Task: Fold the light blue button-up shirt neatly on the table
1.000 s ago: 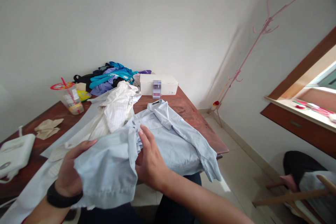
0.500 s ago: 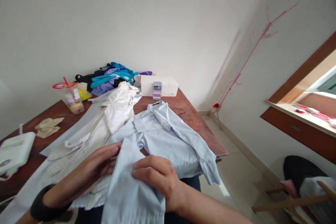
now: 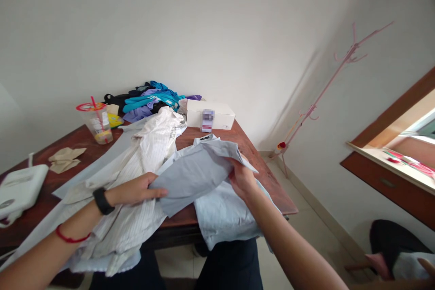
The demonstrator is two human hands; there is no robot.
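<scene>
A light blue collared shirt [image 3: 224, 210] lies on the wooden table, its lower edge hanging over the front. One sleeve is raised and stretched flat across the shirt's upper part. My left hand [image 3: 144, 189] pinches the left end of that sleeve between thumb and fingers. At its right end, my right hand [image 3: 242, 176] grips the cuff, with the fingers partly hidden behind the cloth. Left of the blue shirt, a white striped shirt [image 3: 149, 145] is spread out and also droops over the table's front edge.
A white box [image 3: 210, 114] stands at the back, left of it a heap of clothes [image 3: 152, 99]. On the left are a plastic cup [image 3: 98, 124], a crumpled napkin [image 3: 66, 159] and a white device [image 3: 22, 190]. A pink coat rack [image 3: 326, 86] stands right of the table [image 3: 272, 190].
The sleeve, earlier hanging toward me at the table's front, now lies folded across the shirt. My right hand moved forward and right with the cuff; my left took hold of the other end.
</scene>
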